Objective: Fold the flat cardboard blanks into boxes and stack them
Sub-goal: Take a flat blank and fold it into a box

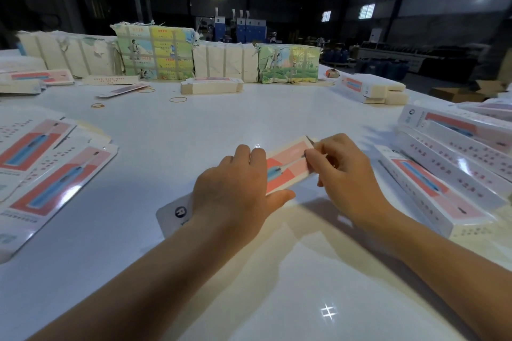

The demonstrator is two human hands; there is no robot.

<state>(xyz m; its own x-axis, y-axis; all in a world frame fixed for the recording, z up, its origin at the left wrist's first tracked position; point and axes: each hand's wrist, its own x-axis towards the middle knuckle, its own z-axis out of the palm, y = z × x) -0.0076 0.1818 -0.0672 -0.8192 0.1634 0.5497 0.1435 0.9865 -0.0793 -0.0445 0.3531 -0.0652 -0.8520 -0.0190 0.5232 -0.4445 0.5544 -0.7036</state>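
1. Cardboard, thin and glossy: the blank (286,167) looks light, springy and slippery on the white table (210,124); it is likely best taken by its edges and end flaps, not its printed face.
2. Left hand (235,183) lies over the blank's near half, fingers curled across the far edge and thumb at the near edge, pinning it to the table.
3. Right hand (340,169) pinches the far end flap between curled fingertips.
4. Finished boxes (432,183) are stacked just right of that hand; flat blanks (52,174) lie well left of the left hand.
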